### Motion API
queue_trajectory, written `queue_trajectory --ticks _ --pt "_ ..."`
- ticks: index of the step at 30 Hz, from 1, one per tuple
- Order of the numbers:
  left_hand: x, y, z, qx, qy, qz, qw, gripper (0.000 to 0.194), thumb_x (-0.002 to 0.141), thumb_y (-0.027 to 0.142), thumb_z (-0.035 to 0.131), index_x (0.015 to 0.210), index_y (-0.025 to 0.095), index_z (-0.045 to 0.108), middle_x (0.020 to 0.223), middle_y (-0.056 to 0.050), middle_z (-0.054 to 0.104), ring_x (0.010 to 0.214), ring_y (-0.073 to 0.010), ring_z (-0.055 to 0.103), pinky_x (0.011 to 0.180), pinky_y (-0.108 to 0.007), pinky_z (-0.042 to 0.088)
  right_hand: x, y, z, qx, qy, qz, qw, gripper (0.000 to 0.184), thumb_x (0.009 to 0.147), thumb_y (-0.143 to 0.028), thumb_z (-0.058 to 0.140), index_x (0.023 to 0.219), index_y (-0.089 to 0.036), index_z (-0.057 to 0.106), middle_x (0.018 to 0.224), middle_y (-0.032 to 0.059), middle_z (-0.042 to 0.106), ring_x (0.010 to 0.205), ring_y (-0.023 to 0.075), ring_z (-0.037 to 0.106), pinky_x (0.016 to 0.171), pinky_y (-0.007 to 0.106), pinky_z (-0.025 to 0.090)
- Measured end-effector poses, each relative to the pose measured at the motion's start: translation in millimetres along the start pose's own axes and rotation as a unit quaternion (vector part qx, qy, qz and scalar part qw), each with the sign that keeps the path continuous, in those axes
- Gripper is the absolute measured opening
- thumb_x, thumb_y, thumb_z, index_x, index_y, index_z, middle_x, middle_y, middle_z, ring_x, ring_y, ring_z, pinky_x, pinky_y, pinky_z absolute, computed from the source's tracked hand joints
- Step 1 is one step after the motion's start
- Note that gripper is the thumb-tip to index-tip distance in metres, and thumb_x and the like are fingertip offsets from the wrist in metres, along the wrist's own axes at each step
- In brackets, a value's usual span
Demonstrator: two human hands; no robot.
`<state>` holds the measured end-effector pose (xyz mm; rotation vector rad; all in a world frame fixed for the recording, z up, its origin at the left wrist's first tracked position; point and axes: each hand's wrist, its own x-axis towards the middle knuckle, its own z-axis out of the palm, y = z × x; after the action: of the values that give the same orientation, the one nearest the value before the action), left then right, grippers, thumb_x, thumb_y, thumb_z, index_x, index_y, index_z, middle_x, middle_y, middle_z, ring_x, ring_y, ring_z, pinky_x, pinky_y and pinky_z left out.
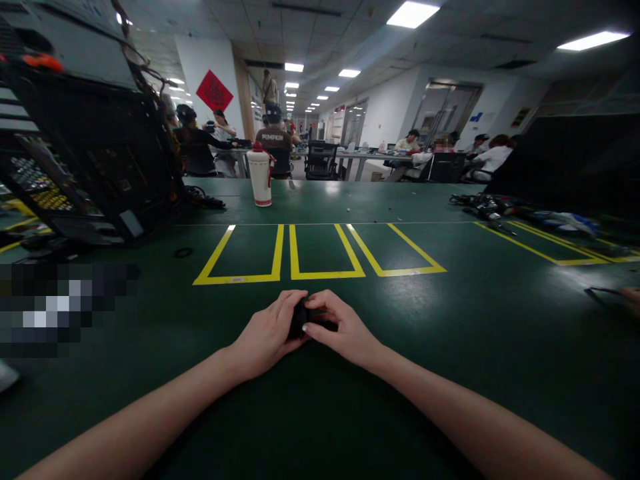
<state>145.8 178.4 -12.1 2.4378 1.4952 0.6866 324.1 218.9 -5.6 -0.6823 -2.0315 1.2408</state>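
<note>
Where the left hand (267, 337) and right hand (345, 330) meet over the counter (320, 413), a small black object (299, 319) is held between them, on the near side of the middle yellow frame (327, 275). From its left it is wrapped by the left fingers (291, 299), and much of it is hidden by that hand. From its right it is pinched at the edge by the right thumb and fingertips, the right palm being kept apart from it. It is thus covered more closely by the left hand. The visible strip is seen taller than wide and slightly tilted, but the true long axis cannot be told, nor whether the counter is touched.
</note>
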Motion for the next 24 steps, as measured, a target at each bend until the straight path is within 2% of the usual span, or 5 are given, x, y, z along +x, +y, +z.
queue_trajectory --ticks 3,10,16,20,24 --pt "1 -1 1.2 -0.001 0.002 0.002 1.000 0.061 0.076 0.029 0.054 0.125 0.027 0.017 0.123 -0.007 0.038 0.102 -0.0223 0.051 0.080 -0.040 0.047 0 -2 0 0.022 0.002 0.019 1.000 0.019 0.076 -0.023 0.056 0.094 -0.022 0.050 0.099 0.0011 0.049 0.094 0.0151 0.052 0.085 0.036 0.046" --pt "0 5 -7.4 -0.005 -0.020 -0.002 1.000 0.060 0.077 0.029 0.053 0.124 0.028 0.016 0.124 -0.006 0.037 0.102 -0.0218 0.052 0.080 -0.041 0.047 -1 -7 -1 0.042 -0.010 0.072 0.996 0.024 0.077 -0.027 0.055 0.099 -0.021 0.048 0.102 0.0031 0.050 0.096 0.0172 0.053 0.085 0.038 0.047" --pt "0 0 -0.1 0.009 0.007 0.000 1.000 0.064 0.074 0.026 0.057 0.124 0.025 0.018 0.123 -0.007 0.038 0.102 -0.0221 0.052 0.080 -0.039 0.047 -2 -2 1 0.029 -0.011 0.018 0.999 0.025 0.074 -0.021 0.058 0.098 -0.022 0.048 0.100 0.0014 0.048 0.095 0.0153 0.052 0.084 0.035 0.046" --pt "0 -3 3.6 0.001 0.011 0.005 1.000 0.062 0.075 0.029 0.055 0.124 0.027 0.017 0.123 -0.007 0.038 0.102 -0.0227 0.052 0.080 -0.041 0.047 -1 -2 2 0.033 -0.004 0.024 0.999 0.018 0.077 -0.022 0.054 0.094 -0.023 0.049 0.097 0.0009 0.049 0.092 0.0148 0.053 0.083 0.035 0.047" --pt "1 -2 2.0 -0.001 0.004 -0.002 1.000 0.062 0.076 0.030 0.055 0.125 0.028 0.017 0.123 -0.006 0.038 0.101 -0.0226 0.052 0.080 -0.041 0.047 -1 -4 2 0.029 -0.007 0.041 0.999 0.022 0.078 -0.024 0.054 0.099 -0.022 0.047 0.101 0.0022 0.050 0.096 0.0167 0.052 0.085 0.036 0.046"
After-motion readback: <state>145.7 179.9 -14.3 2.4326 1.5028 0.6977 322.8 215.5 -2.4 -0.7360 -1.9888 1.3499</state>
